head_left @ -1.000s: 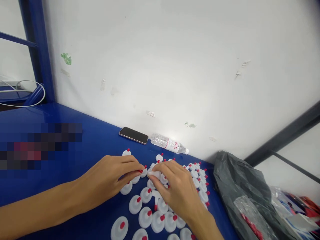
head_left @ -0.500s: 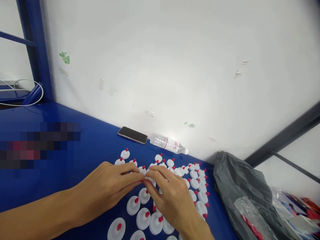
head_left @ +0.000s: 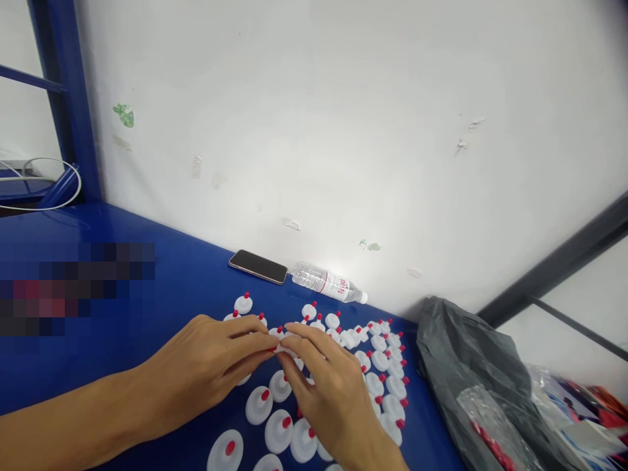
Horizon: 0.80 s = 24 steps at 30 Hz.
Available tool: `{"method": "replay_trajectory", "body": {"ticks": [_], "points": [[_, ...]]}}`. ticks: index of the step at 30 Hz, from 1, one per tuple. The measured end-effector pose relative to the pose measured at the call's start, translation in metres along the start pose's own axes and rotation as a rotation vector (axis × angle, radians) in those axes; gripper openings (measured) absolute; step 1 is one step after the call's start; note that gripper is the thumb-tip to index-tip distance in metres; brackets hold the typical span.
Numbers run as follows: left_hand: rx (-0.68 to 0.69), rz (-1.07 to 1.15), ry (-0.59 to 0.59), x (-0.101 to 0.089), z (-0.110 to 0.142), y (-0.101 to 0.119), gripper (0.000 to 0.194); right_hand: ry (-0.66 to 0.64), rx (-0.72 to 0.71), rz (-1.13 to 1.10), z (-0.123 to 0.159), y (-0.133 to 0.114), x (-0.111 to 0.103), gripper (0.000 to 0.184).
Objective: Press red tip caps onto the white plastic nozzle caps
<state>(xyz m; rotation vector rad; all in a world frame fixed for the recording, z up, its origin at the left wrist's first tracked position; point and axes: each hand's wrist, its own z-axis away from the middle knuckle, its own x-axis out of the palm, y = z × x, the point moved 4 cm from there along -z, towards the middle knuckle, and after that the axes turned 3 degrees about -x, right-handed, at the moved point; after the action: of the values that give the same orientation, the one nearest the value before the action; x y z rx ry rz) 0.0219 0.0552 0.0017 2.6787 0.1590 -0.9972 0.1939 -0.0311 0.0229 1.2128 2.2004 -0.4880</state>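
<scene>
My left hand (head_left: 210,356) is closed in a pinch, its thumb and fingertips on a small red tip cap (head_left: 273,348) that barely shows. Against it, my right hand (head_left: 333,386) pinches a white plastic nozzle lid (head_left: 285,349), mostly hidden by the fingers. The fingertips of both hands almost meet. Below and around them stand several white nozzle lids with red tips, such as one lid (head_left: 258,405) in front of the hands and another lid (head_left: 392,428) right of my right wrist.
Along the wall lie a phone (head_left: 258,267) and a clear plastic bottle (head_left: 324,281) on its side on the blue table (head_left: 161,255). A dark grey plastic bag (head_left: 451,353) sits at the right, with a clear bag of red pieces (head_left: 490,441) on it. Dark pixelated things lie at the left.
My right hand has moved left, bringing the white nozzle lid against the red tip cap in my left hand. Between the last two frames the hands stay together. The view has shifted slightly.
</scene>
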Motion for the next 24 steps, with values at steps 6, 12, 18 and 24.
{"method": "replay_trajectory", "body": {"ticks": [6, 12, 18, 24], "points": [[-0.001, -0.007, -0.017, -0.001, 0.001, 0.003, 0.027, 0.041, 0.009, 0.006, -0.002, 0.000, -0.003, 0.011], [0.010, -0.010, -0.039, 0.002, 0.004, 0.000, 0.027, -0.002, -0.027, -0.034, -0.002, 0.000, -0.003, 0.014], [-0.130, 0.277, -0.022, 0.000, -0.002, -0.005, 0.019, -0.022, -0.098, -0.042, -0.004, -0.004, -0.006, 0.019], [-0.580, 0.651, -0.139, -0.008, -0.015, -0.002, 0.025, 0.023, -0.193, -0.050, -0.009, -0.006, -0.016, 0.017]]}}
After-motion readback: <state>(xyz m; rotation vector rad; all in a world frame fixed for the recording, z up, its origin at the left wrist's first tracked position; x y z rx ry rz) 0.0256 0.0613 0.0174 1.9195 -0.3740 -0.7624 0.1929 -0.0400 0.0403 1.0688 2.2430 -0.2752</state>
